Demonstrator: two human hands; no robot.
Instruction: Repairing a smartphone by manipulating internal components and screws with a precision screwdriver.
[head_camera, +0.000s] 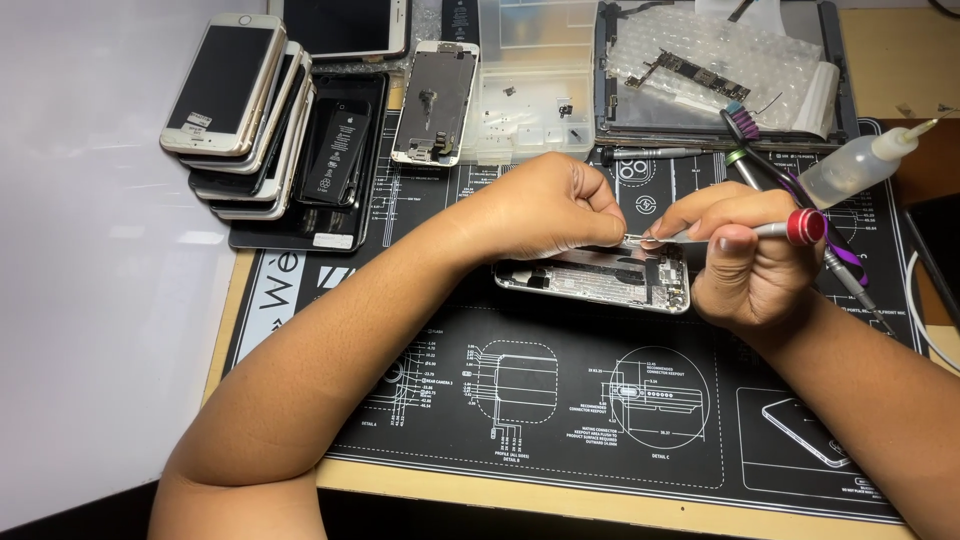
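An opened silver phone housing (595, 278) lies on a black work mat (560, 400), its insides facing up. My left hand (545, 210) hovers over its upper edge, thumb and forefinger pinched on a small metal part (636, 240). My right hand (745, 255) grips a slim silver screwdriver with a red cap (805, 227); its tip meets that same small part, just above the housing's top right corner.
A stack of phones (245, 110) and a loose black battery (338, 150) sit at the back left. A detached screen (435, 105), a clear parts box (530, 85), a tray with a circuit board (720, 70), a squeeze bottle (860, 165) and spare tools (750, 170) line the back.
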